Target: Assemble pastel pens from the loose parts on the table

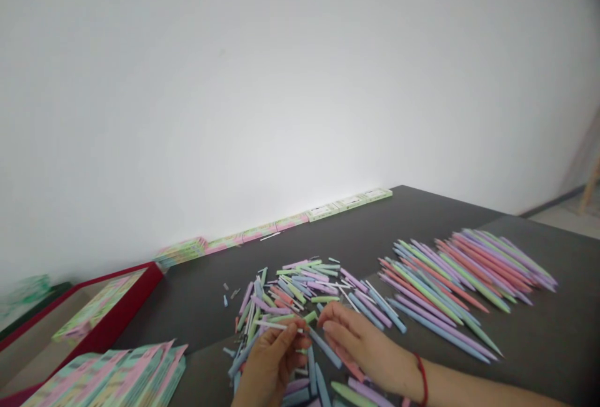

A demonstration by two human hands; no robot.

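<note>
Pinched between the thumb and fingers of my left hand (274,360) is a thin white pen refill (276,326), lying nearly level. My right hand (368,347), with a red cord on the wrist, is just to the right, its fingers curled together; what they hold, if anything, is hidden. A short green pen piece (310,317) shows between the two hands. Below and around both hands spreads a loose pile of pastel pen parts (290,285) in purple, blue, green and coral, with white refills among them.
Rows of pointed pastel pens (487,263) lie on the dark table (356,232) at right. Printed packets (117,372) are stacked at front left, beside a red-edged box (126,304). Flat printed boxes (349,204) line the white wall.
</note>
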